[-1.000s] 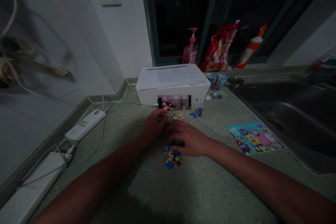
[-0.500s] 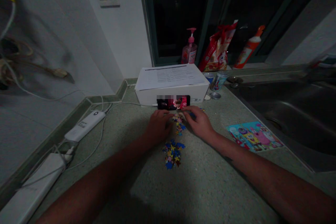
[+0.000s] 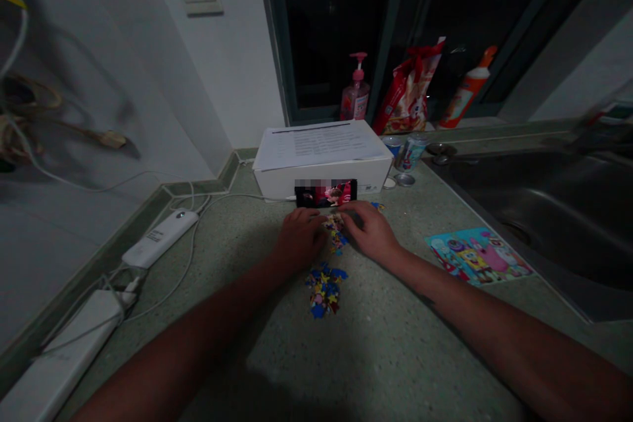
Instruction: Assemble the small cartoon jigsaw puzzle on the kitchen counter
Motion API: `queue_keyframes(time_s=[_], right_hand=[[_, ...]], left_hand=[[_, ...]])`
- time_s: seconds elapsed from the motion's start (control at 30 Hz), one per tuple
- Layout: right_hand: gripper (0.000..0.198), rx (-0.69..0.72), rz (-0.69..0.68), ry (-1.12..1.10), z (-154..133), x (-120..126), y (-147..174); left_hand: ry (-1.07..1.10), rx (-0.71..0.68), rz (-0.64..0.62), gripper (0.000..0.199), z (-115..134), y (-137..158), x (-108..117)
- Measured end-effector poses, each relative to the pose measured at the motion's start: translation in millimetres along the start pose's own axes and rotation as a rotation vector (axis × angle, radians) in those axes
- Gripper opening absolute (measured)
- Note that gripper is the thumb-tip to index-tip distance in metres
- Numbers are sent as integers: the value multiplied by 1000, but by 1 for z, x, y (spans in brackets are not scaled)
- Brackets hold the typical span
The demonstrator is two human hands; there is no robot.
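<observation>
Head view: the right hand [image 3: 373,232] has shifted toward the phone [image 3: 309,198], joining the left hand [image 3: 298,237] around puzzle pieces [image 3: 337,239] before it, so handling centres there; fingers half-curled, grip unclear.

one head-worn camera looks forward and down at the nearby surface [image 3: 395,349]. the far window [image 3: 339,33] tops its view.
</observation>
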State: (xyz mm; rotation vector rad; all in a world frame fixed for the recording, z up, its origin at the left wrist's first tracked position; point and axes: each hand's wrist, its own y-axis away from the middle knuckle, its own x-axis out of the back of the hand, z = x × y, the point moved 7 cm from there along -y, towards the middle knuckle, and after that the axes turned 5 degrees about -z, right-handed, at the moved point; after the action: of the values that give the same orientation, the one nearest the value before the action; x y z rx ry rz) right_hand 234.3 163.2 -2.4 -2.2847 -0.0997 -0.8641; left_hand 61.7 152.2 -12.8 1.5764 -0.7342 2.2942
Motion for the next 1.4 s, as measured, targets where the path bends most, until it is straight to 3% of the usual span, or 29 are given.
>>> queue_keyframes(time_s=[0.3, 0.8, 1.1, 1.4], right_hand=[[18, 2, -13, -2, -3, 1, 0], [19, -11, -40, -15, -3, -1, -1], [14, 114, -131, 45, -15, -7, -1], [25, 241, -184, 100, -25, -12, 1]], left_hand=[[36, 63, 27, 12, -7, -1, 2], [20, 79, 33, 9, -8, -1, 6], [154, 83, 116, 11, -15, -1, 11], [388, 57, 135, 12, -16, 0, 13]])
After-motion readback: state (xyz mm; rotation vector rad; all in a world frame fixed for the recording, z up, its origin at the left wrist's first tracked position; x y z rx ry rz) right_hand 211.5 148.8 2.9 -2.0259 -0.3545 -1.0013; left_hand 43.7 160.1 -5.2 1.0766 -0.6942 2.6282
